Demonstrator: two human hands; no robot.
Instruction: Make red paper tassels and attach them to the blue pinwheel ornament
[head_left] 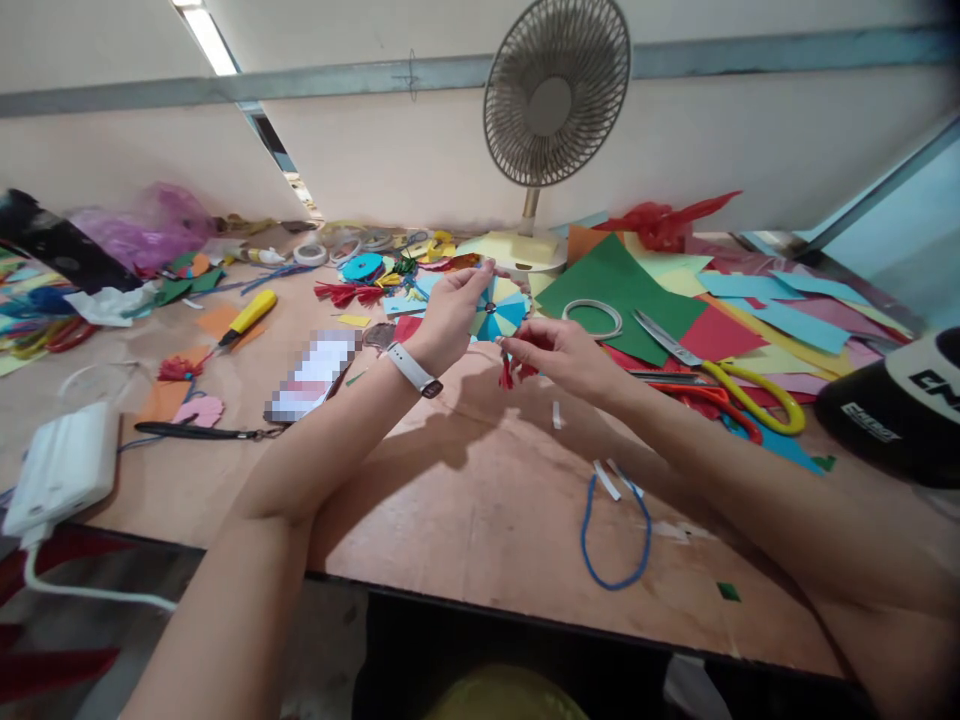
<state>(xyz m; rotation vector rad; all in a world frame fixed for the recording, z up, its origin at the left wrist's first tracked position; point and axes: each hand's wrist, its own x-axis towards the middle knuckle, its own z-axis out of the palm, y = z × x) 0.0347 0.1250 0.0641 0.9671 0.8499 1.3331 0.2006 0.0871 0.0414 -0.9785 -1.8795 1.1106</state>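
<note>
Above the middle of the table, a round blue-and-cream folded paper rosette (pixel 504 310) is held up between my two hands. My left hand (pixel 459 310) grips its left and upper edge with the thumb and fingers closed. At the lower right edge, my right hand (pixel 553 345) pinches the rosette near a red tassel (pixel 507 374), which hangs beneath it. A loop of blue cord (pixel 616 585) with white tape strips at its ends lies on the table below my right forearm.
A fan (pixel 551 105) stands behind the rosette. Scissors with yellow handles (pixel 757 398), coloured paper (pixel 622 290) and a black cup (pixel 892 410) are on the right. To the left lie a phone (pixel 315 375), a yellow cutter (pixel 251 315) and a white power bank (pixel 64 465).
</note>
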